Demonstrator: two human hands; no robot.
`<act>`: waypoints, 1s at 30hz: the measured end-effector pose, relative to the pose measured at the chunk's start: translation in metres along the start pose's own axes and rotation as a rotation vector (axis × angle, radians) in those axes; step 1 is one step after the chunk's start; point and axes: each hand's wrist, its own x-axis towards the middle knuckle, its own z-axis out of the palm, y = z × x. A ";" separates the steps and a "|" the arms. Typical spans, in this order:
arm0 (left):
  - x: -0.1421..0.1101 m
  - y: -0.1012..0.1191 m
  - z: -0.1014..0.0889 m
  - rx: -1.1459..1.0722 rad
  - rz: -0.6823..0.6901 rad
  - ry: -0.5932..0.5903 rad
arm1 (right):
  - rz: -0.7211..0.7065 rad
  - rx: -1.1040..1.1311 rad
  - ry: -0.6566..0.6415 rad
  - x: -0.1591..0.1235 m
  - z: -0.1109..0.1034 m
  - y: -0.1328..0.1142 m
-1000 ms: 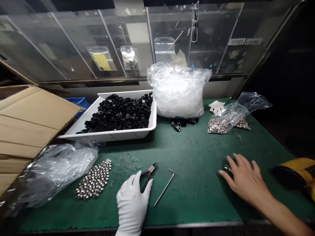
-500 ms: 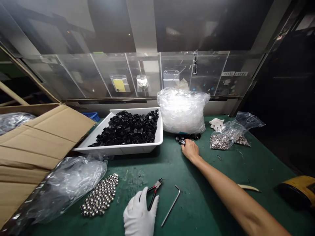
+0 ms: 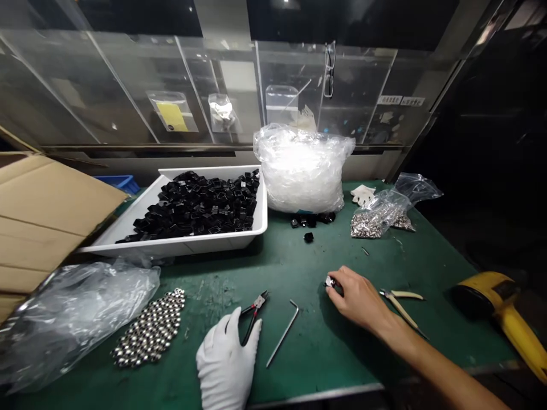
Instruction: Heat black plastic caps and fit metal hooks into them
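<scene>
Right hand has come back from the black pieces by the plastic bag and now sits low on the green-topped table, fingers closed in a pinch on a small silver metal piece. Most of that piece is hidden by the fingertips, so its shape is hard to make out; only a bright end shows, on the side toward the left hand. Just right of the wrist lie cream-handled pliers, not touching the hand. Left hand, in a white glove, lies open at the front of the table, with small red-and-black cutters right at its fingers; whether the glove touches them I cannot tell. A steel hex key lies just beyond, between both hands. A single black piece sits apart from the small group of black pieces at the foot of the large clear plastic bag. A yellow tool is cut off by the right edge of the view, and its kind is hard to tell
</scene>
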 end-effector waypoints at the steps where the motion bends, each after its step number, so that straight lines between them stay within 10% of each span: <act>1: 0.000 0.001 -0.001 -0.009 -0.002 -0.007 | -0.003 0.002 -0.018 -0.013 0.002 -0.004; 18: -0.001 0.017 -0.013 -0.162 0.047 -0.100 | 0.068 0.223 0.045 -0.059 0.035 0.009; 30: -0.010 0.084 -0.059 -0.366 0.182 -0.298 | 0.152 0.648 0.124 -0.068 0.031 0.014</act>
